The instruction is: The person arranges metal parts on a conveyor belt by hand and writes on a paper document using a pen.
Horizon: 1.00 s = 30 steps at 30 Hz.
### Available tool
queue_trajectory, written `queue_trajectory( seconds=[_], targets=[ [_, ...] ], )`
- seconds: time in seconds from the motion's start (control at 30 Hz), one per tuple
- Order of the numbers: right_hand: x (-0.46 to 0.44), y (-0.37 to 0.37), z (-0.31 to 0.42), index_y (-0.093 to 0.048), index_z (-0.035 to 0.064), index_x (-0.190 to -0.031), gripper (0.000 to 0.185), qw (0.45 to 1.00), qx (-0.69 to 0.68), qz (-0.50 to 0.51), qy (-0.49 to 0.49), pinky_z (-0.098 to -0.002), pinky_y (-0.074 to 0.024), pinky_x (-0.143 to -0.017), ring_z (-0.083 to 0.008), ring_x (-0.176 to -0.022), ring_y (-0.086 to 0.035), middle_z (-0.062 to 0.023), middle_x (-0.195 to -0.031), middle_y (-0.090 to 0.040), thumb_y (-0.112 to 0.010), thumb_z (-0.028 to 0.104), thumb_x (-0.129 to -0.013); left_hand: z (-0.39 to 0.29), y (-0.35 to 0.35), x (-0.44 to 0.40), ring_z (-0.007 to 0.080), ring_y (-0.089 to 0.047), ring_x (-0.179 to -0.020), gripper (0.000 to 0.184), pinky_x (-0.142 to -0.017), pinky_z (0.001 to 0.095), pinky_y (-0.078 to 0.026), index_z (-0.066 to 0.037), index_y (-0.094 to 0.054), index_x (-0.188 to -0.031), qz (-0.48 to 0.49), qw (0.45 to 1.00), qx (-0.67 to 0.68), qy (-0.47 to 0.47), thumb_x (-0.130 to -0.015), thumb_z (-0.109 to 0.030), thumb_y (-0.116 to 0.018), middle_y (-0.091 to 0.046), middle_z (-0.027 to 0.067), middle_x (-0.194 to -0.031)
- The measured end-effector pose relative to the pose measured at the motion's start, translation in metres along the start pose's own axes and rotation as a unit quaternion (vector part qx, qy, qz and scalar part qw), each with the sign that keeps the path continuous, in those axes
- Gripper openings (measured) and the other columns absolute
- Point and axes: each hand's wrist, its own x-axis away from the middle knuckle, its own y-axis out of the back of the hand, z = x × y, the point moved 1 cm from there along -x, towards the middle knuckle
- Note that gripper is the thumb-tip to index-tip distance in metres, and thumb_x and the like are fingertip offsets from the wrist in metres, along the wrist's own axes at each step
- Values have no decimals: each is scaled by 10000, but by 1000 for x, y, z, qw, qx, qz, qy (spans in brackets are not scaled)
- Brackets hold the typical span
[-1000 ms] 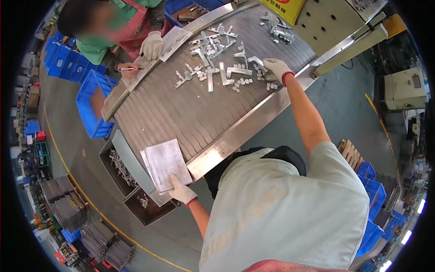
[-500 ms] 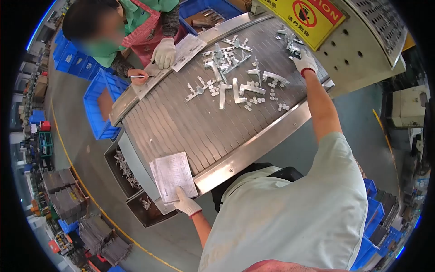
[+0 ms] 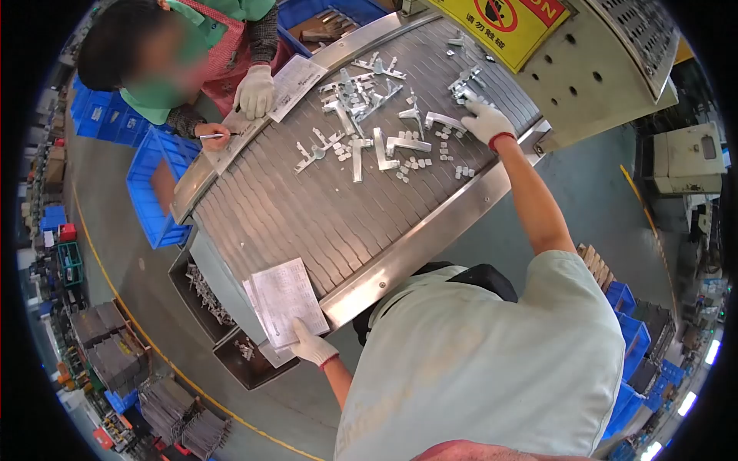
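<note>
My gloved left hand (image 3: 312, 343) grips the lower edge of a stack of printed sheets (image 3: 284, 298) at the near left corner of the slatted conveyor (image 3: 284, 223). Over the right part of the conveyor is my gloved right hand (image 3: 487, 123), its fingertips at a silvery metal casting (image 3: 467, 81); the contact is too small to make out. Left of that hand lie L-shaped metal pieces (image 3: 407, 144), small metal squares (image 3: 415, 163) and a heap of branched castings (image 3: 355, 100).
Across the conveyor a co-worker's gloved hand (image 3: 255, 92) rests on papers (image 3: 297, 86); their other hand holds a pen. A yellow caution sign (image 3: 507, 27) hangs on the machine at upper right. Blue bins (image 3: 157, 188) and dark bins of metal parts (image 3: 250, 361) stand left.
Since half a second ago my right hand has drawn back from the far right end, and a casting there lies nearer. My left hand still holds the sheets.
</note>
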Motion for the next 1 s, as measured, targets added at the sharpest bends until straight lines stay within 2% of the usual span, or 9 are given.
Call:
queue_trajectory(
  seconds=[0.13, 0.23, 0.5, 0.63, 0.77, 0.8, 0.9, 0.93, 1.0],
  targets=[
    [-7, 21, -6, -756, 124, -1541, 759, 986, -57, -122, -93, -472, -536, -1224, -393, -1437, -705, -212, -1536, -751, -772, 588, -940, 2, -2, 1, 242, -753, -1096, 589, -966, 408, -638, 246, -695, -1392, -9, 1000, -7, 13, -1113, -256, -823, -794, 224, -1320],
    [-38, -5, -26, -761, 166, -1541, 812, 992, -24, -30, -117, -464, -553, -1217, -390, -1437, -709, -217, -1522, -760, -812, 647, -889, 0, 0, 0, 244, -751, -1096, 597, -968, 408, -636, 249, -693, -1393, -5, 999, -13, 31, -1110, -259, -826, -793, 225, -1321],
    [-64, 1, -7, -794, 29, -1458, 963, 970, 52, 132, -199, -468, -573, -1192, -366, -1397, -748, -233, -1475, -787, -897, 728, -803, -2, -2, 3, 241, -750, -1090, 594, -962, 410, -638, 249, -697, -1383, 21, 1000, 9, 21, -1119, -268, -823, -793, 223, -1322],
    [-84, -18, -20, -792, 103, -1498, 954, 965, 74, 144, -206, -479, -578, -1195, -331, -1423, -741, -172, -1534, -774, -990, 673, -759, -11, -6, 13, 253, -761, -1086, 608, -939, 418, -638, 245, -693, -1397, 8, 1000, -14, -10, -1121, -285, -810, -797, 229, -1309],
    [-53, -2, 1, -816, 28, -1421, 957, 973, 47, 108, -201, -470, -589, -1166, -369, -1378, -760, -214, -1466, -797, -919, 745, -796, -12, -5, 14, 249, -760, -1093, 606, -947, 416, -639, 237, -691, -1409, 17, 1000, -16, -8, -1127, -287, -808, -796, 223, -1322],
    [-30, 16, 23, -848, 77, -1372, 736, 978, 59, 79, -186, -493, -609, -1130, -380, -1342, -770, -210, -1411, -818, -866, 629, -885, -13, -6, 15, 249, -760, -1095, 605, -948, 416, -639, 235, -691, -1411, 20, 1000, -13, -4, -1129, -287, -807, -796, 220, -1324],
    [-22, -12, 37, -880, 128, -1290, 415, 987, 89, -57, -121, -542, -643, -1059, -395, -1286, -793, -178, -1366, -834, -765, 392, -992, -15, -8, 16, 234, -751, -1074, 577, -958, 419, -640, 239, -714, -1365, 18, 1000, 5, -3, -1130, -278, -817, -805, 208, -1295],
    [-17, -23, 40, -887, 153, -1222, 333, 984, 91, -115, -99, -549, -653, -1020, -404, -1247, -801, -176, -1299, -844, -651, 294, -1035, -16, -9, 16, 234, -750, -1068, 577, -953, 419, -639, 240, -713, -1366, 18, 1000, 6, -3, -1131, -277, -816, -806, 209, -1294],
    [-9, -32, 40, -882, 162, -1232, 331, 981, 70, -153, -95, -545, -656, -1016, -405, -1251, -800, -189, -1281, -844, -659, 304, -1032, -17, -10, 18, 233, -748, -1057, 577, -945, 421, -638, 241, -711, -1366, 15, 1000, 7, -5, -1132, -275, -815, -807, 212, -1292]
  ],
)
